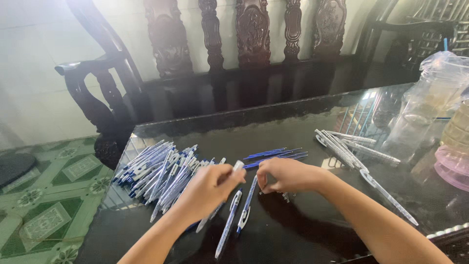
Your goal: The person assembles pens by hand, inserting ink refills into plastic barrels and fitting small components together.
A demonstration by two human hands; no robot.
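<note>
My left hand (pixel 207 190) is closed around a white pen barrel (pixel 236 166) whose end sticks out toward my right hand (pixel 286 175). The right hand's fingers are pinched together just right of that barrel end; what they pinch is too small to tell. A large pile of white-and-blue pens (pixel 159 173) lies left of my left hand. Two assembled pens (pixel 238 215) lie on the dark glass table (pixel 303 230) below my hands. Several blue refills (pixel 276 155) lie just beyond my hands.
A row of white pen barrels (pixel 347 146) lies to the right, one longer piece (pixel 388 195) near my right forearm. Clear plastic jars and a bag (pixel 435 102) stand at the far right. A dark carved wooden bench (pixel 244 49) stands behind the table; green tiled floor (pixel 49 205) on the left.
</note>
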